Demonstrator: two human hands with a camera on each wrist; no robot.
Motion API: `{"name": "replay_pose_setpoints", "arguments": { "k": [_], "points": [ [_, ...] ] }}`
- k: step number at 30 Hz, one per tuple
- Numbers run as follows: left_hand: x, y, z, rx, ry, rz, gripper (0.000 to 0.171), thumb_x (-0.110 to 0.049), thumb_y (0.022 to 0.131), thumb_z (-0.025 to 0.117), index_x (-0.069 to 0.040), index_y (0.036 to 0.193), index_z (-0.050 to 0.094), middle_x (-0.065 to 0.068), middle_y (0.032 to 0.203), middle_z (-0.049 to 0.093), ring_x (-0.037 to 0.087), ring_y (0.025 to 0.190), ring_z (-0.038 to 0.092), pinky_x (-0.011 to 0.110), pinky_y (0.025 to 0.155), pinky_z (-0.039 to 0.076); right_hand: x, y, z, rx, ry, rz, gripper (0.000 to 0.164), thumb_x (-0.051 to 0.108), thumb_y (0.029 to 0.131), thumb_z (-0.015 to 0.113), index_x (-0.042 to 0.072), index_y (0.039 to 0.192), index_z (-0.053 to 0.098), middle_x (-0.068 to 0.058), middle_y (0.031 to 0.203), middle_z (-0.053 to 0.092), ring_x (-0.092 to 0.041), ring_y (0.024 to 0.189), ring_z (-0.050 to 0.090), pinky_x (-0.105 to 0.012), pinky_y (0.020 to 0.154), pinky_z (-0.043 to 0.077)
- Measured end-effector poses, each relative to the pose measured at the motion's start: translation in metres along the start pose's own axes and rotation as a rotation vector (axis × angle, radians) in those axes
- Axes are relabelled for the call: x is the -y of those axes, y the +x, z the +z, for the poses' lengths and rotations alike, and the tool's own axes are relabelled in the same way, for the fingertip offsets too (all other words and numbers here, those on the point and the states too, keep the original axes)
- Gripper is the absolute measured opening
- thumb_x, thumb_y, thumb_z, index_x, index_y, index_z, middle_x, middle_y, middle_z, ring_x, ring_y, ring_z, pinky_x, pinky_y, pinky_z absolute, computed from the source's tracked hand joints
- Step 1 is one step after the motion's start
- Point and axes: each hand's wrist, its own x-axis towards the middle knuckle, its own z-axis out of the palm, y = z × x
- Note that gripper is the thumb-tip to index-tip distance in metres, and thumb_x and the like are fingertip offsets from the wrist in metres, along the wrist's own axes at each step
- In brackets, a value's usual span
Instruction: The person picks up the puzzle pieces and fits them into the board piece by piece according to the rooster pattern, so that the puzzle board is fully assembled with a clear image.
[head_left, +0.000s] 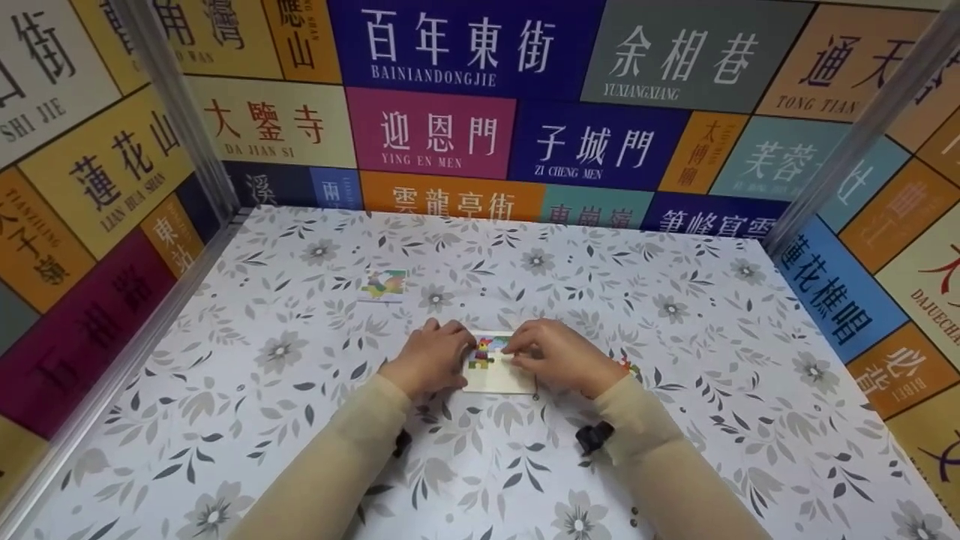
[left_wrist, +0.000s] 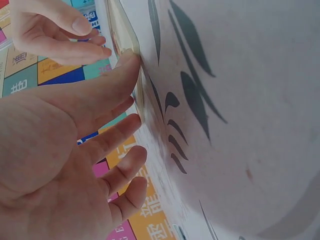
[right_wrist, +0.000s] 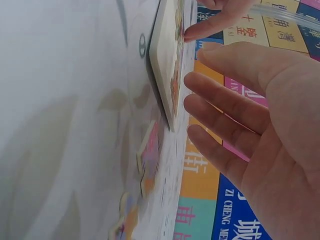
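In the head view, a small puzzle board [head_left: 499,382] lies flat on the flower-patterned counter [head_left: 135,480], between the person's two hands. Colourful fitted pieces [head_left: 481,356] fill its upper left; a cream area below is bare. The left hand [head_left: 431,356] touches the left edge; the right hand [head_left: 562,356] is over the upper right. A colourful picture piece [head_left: 386,285] lies farther back on the left, and loose pieces [head_left: 632,369] show beside the right wrist.

The left wrist view shows the left hand spread, its thumb against the board's edge, its other fingers slightly bent.

In the right wrist view, the right hand's fingers are spread beside the board, nothing visibly pinched; loose pieces lie near the board's corner.
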Motion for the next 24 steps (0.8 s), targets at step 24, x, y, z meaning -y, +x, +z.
{"name": "replay_pose_setpoints", "arguments": {
  "k": [24],
  "points": [
    [0.001, 0.002, -0.002, 0.029, 0.008, 0.011, 0.059, -0.030, 0.084, 0.086, -0.018, 0.137, 0.064, 0.005, 0.143, 0.057, 0.032, 0.120, 0.051, 0.049, 0.103, 0.046, -0.019, -0.027, -0.018, -0.081, -0.055, 0.094, 0.022, 0.021, 0.098, 0.071, 0.012, 0.117, 0.078, -0.004, 0.122, 0.074, -0.028, 0.123, 0.063, -0.051, 0.111, 0.046]
  ]
}}
